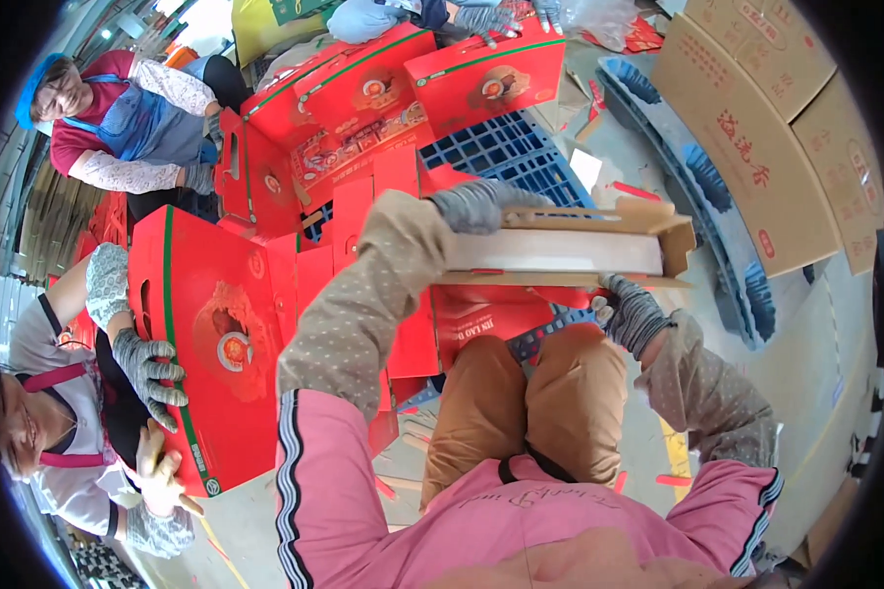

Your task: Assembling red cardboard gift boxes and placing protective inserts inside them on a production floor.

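In front of me a shallow red cardboard box is held on its side, its brown inner flaps spread at the right end. A flat white piece shows within it. My left hand, in a grey knit glove, is closed over the box's upper edge. Lower right, my gloved right hand is curled at the lower edge near the open end, gripping it; part of its fingers is hidden. Beneath the box, red printed cardboard lies just above my knees.
Red gift boxes stand open around a blue plastic pallet. At left a co-worker's gloved hand rests on a large red box; other co-workers handle boxes farther off. Brown cartons and a blue pallet stand at right.
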Motion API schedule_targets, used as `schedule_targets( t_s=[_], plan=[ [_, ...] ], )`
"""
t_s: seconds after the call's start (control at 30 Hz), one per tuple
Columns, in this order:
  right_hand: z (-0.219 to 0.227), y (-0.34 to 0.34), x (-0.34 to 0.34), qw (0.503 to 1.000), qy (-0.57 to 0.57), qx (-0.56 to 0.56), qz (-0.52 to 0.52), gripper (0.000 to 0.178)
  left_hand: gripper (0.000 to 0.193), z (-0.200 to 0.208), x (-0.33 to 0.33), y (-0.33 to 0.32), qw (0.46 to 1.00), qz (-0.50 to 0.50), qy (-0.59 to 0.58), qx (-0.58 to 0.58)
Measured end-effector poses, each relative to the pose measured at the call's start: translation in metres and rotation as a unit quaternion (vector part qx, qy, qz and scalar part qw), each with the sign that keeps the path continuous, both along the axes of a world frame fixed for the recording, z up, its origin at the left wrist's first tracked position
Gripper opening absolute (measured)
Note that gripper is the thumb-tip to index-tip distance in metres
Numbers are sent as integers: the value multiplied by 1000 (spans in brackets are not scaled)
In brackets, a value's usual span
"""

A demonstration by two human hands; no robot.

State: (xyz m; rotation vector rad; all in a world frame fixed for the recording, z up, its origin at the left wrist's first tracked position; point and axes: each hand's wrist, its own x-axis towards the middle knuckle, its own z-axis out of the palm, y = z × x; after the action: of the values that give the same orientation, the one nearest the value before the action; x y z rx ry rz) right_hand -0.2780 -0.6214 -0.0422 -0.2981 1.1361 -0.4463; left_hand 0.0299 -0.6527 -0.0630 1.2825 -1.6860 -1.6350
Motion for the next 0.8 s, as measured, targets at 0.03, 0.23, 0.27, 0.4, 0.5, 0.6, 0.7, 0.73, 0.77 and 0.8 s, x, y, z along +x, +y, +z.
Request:
schedule_targets(
  t_s=[0.03, 0.23, 0.27, 0.4, 0.5, 0.6, 0.7, 0.73, 0.77, 0.8],
  plan=[
    [-19, 1, -8, 997, 32, 16, -67, 20, 61, 12, -18, 0, 937, -101, -327, -72],
    [-1, 8, -81, 948, 35, -139, 283, 35, 70, 37, -15, 66, 774, 203, -419, -429],
    [-2, 1, -101, 918, 58, -254, 298, 33, 68, 29, -3, 85, 784, 270, -391, -399],
    [-42, -74, -234, 817, 282, -468, 185, 32, 56, -49, 22, 152, 836, 482, -40, -259],
    [-13, -69, -180, 819, 236, -522, 29, 54, 40, -47, 11, 166, 875, 480, 26, -60],
    [-77, -109, -187, 882, 41, -416, 218, 72, 38, -31, 13, 143, 932, 360, -33, -26],
    [-35, -103, -136, 900, -116, -266, 326, 76, 61, -12, 28, 132, 970, 136, -194, -48],
    [-23, -106, -131, 897, -97, -255, 348, 78, 69, -6, 30, 120, 963, 39, -258, -73],
    [36, -86, -86, 893, 124, -192, 387, 83, 82, -1, 35, 121, 966, 16, -256, -23],
    [30, -100, -90, 894, 124, -190, 387, 83, 83, 11, 27, 108, 952, -73, -296, -27]
  ],
)
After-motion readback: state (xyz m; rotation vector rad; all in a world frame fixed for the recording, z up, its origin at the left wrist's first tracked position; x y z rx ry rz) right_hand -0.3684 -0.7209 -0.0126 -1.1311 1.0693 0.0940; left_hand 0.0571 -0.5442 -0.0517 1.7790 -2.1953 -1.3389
